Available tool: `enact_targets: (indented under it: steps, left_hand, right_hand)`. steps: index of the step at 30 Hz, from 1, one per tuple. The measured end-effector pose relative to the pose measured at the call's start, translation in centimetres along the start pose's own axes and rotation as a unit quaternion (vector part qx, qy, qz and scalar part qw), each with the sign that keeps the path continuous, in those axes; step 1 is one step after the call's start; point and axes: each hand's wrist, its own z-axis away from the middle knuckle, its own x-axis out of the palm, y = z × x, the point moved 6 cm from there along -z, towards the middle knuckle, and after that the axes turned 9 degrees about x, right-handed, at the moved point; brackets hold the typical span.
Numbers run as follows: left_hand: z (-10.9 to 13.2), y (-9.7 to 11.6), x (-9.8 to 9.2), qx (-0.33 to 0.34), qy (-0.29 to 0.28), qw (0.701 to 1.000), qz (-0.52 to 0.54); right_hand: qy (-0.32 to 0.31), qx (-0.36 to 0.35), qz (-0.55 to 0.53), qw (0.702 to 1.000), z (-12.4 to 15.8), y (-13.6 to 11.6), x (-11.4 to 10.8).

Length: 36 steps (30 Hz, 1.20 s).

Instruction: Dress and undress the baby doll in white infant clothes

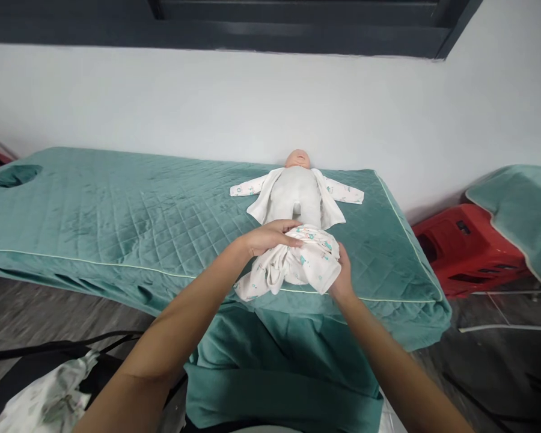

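A baby doll (296, 187) lies on its back on the teal quilted bed (117, 210), head toward the wall. It wears a white printed top, open at the front with sleeves spread out. Bunched white printed baby trousers (297, 264) cover the doll's legs near the bed's front edge. My left hand (270, 236) rests on top of the bunched cloth, fingers curled over it. My right hand (341, 273) grips the cloth's right side, fingers hidden under the fabric.
A red plastic stool (466, 246) lies on the floor right of the bed, beside another teal-covered bed (518, 210). A face hole (15, 175) is at the bed's far left. Patterned cloth (49, 397) on a dark object sits at the lower left.
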Motion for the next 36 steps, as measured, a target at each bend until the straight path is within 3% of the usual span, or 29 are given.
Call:
enact_targets:
  steps: [5, 8, 14, 21, 25, 27, 31, 33, 36]
  left_hand:
    - [-0.8, 0.8, -1.1, 0.044, 0.027, 0.999, -0.016]
    - [-1.6, 1.8, -1.3, 0.081, 0.047, 0.991, -0.096]
    - [-3.3, 3.8, -0.8, 0.157, 0.109, 0.939, -0.285]
    - [-5.1, 3.5, -1.8, 0.208, 0.160, 0.895, -0.362]
    - [-5.0, 3.0, -2.5, 0.189, 0.196, 0.876, -0.397]
    - [-4.8, 2.7, -2.9, 0.174, 0.194, 0.885, -0.385]
    - [-3.9, 2.2, -4.3, 0.146, 0.161, 0.940, -0.261]
    - [-3.3, 1.7, -5.0, 0.125, 0.138, 0.965, -0.183]
    - [-2.6, 0.7, -5.9, 0.108, 0.134, 0.982, -0.074]
  right_hand:
    - [-0.021, 0.020, 0.009, 1.000, -0.6, 0.5, 0.6]
    - [-0.011, 0.010, 0.043, 0.999, -1.2, 0.8, 0.5]
    - [0.010, 0.001, 0.027, 1.000, -2.7, 1.5, 0.2]
    - [0.040, -0.034, 0.087, 0.995, -5.7, 0.2, 0.4]
    - [0.031, -0.051, 0.110, 0.992, -7.3, -0.5, 1.0]
    - [0.039, -0.035, 0.105, 0.993, -7.9, -0.3, 1.0]
    - [0.051, -0.012, 0.092, 0.994, -8.2, 0.2, 0.7]
    - [0.040, -0.047, 0.127, 0.990, -7.7, -0.6, 0.9]
    - [-0.027, -0.136, 0.216, 0.966, -6.5, -3.2, 2.3]
